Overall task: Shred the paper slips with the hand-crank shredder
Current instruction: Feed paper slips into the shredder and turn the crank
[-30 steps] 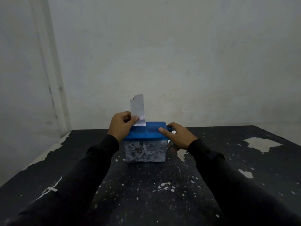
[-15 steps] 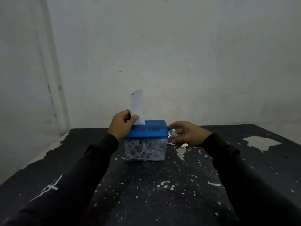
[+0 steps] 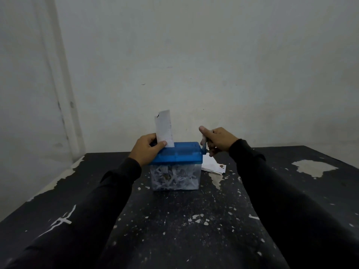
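While a paper slip [image 3: 164, 128] stands upright in the slot of a blue-lidded hand-crank shredder [image 3: 175, 166] on a scuffed black tabletop [image 3: 174, 230], the left hand [image 3: 147, 149] pinches the slip's lower edge and the right hand [image 3: 217, 139] curls its fingers around the crank [image 3: 204, 146].
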